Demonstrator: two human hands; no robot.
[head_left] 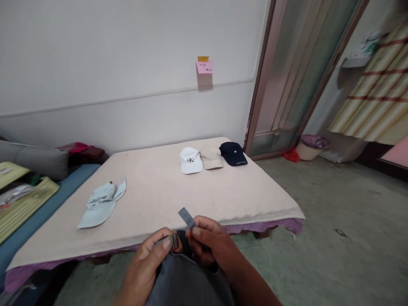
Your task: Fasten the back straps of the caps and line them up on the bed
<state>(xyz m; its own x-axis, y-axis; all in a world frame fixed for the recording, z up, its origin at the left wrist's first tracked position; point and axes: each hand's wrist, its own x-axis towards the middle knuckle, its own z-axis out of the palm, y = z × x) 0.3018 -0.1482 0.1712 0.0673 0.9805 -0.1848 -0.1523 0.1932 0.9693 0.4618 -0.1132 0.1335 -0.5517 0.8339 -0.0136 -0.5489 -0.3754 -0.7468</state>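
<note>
Between my hands, close to me at the bottom of the view, is a dark grey cap (188,280). My left hand (148,259) is closed on its edge, pinching it beside a small metal buckle (175,241). With thumb and fingers my right hand (212,244) grips the cap's grey strap (186,217), whose free end points up and left, apart from the buckle. On the low covered platform (153,191) beyond, a light blue cap (103,204) lies at the left. A white cap (190,160), a beige cap (211,158) and a navy cap (233,154) sit in a row farther back.
A pink note (204,67) is taped to the wall behind the platform. To the left are a grey cushion (35,158) and a yellow-green plastic case (32,204) with things in it. A lined bin (310,147) stands by the sliding door (283,85) at the right.
</note>
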